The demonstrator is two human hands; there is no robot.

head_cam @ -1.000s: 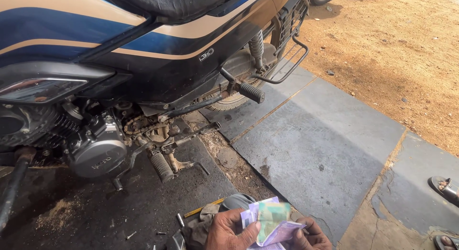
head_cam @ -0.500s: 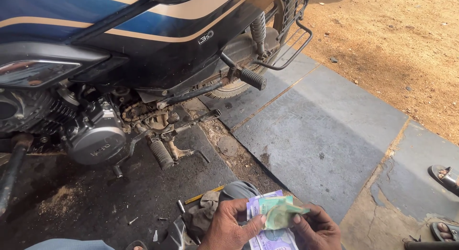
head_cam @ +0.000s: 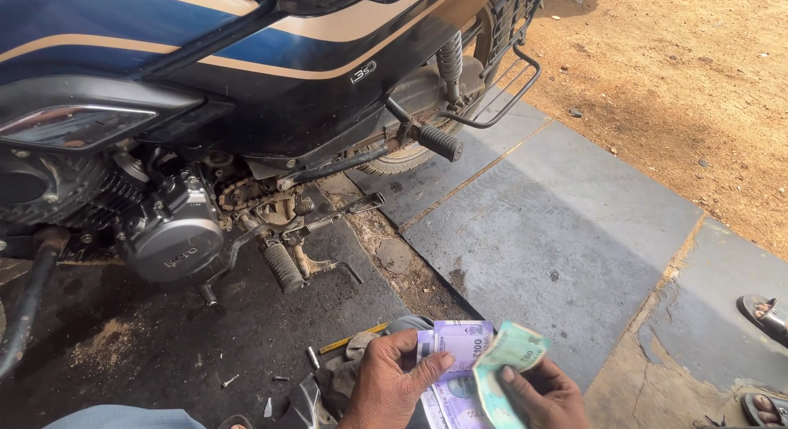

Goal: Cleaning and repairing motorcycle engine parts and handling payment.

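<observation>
Both hands are cut off by the bottom edge: left hand (head_cam: 392, 388) fingers pinch purple banknotes (head_cam: 456, 347), right hand (head_cam: 542, 396) fingers fold a green banknote (head_cam: 505, 359); open paving (head_cam: 550, 232) lies beyond.

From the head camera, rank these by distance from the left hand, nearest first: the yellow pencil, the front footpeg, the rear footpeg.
From the left hand:
1. Yellow pencil, on the ground just up-left.
2. Front footpeg, under the engine, farther up-left.
3. Rear footpeg, by the rear wheel, farthest up.
</observation>
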